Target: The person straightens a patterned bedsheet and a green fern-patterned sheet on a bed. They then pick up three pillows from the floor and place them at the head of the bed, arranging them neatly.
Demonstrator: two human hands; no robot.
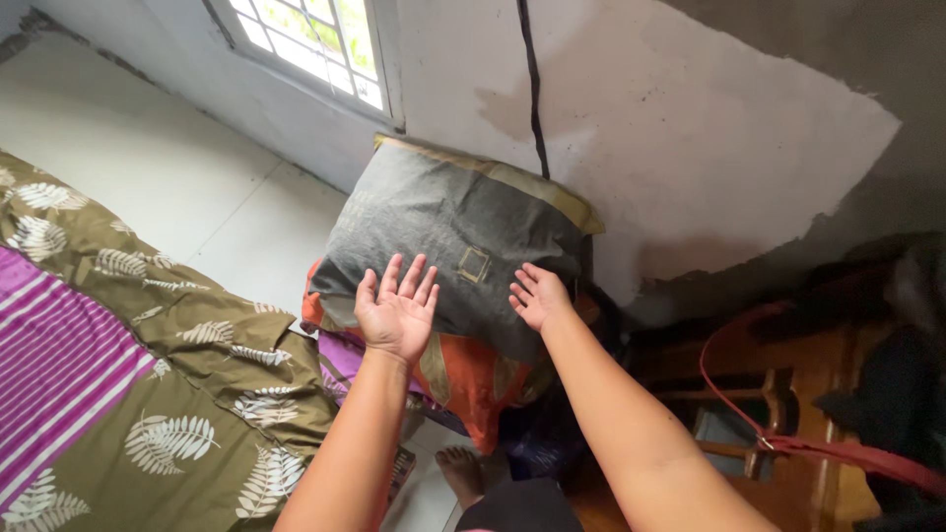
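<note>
Left hand [396, 313]: flat, fingers spread, palm down on lower front face of grey pillow [448, 241]; nothing grasped, pressing contact only. Right hand [538, 296]: likewise open, fingers together and extended, laid on pillow's lower right part, just right of small square patch [473, 264] sewn on pillow's face. Patch between the two hands, slightly above fingertip level. No fingers curled round any edge.

Pillow: dark grey, faded, with tan-gold band [522, 182] along upper edge. Propped tilted, top edge leaning against wall [690, 128], bottom edge forward toward the wearer. Resting on top of orange cushion [473, 379], which shows below pillow's lower edge and at its left corner. Purple cloth [340, 360] poking out under pillow's lower left, beside orange cushion.

Left of pillow: bedspread [197, 394], olive with white leaf print and a purple striped panel [49, 365] further left. Pale floor [177, 187] between bedspread and wall, above-left of pillow.

Above pillow: barred window [315, 39] at upper left; black cable [533, 89] running down wall to pillow's top edge. Wall plaster patchy, white area against grey.

Right of pillow: dark wooden furniture [769, 394], with red strap [818, 448] looped across it. Dark fabric [897, 394] at far right, details unclear.

Below pillow, between forearms: bare foot [461, 473] on floor.
</note>
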